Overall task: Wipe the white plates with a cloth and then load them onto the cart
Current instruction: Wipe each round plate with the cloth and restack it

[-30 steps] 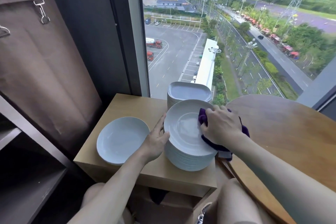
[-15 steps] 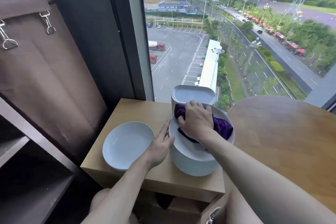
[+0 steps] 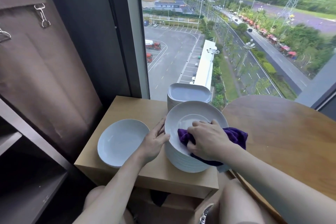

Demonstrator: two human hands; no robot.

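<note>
Window-side wooden table (image 3: pixel 131 109): my right hand (image 3: pixel 209 140) bunches the purple cloth (image 3: pixel 234 135) in curled fingers on the plate stack (image 3: pixel 183 160), left hand (image 3: pixel 154 142) fingers straight, together, steadying its left rim; lone plate (image 3: pixel 121 142) left of it, probably wiped, loading all remains.

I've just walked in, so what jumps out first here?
The right grip, a bare hand, holds a purple cloth on the top of a tall stack of white plates on the wooden stand. Left of it lies a separate white plate; behind, a window overlooks a car park.
</note>
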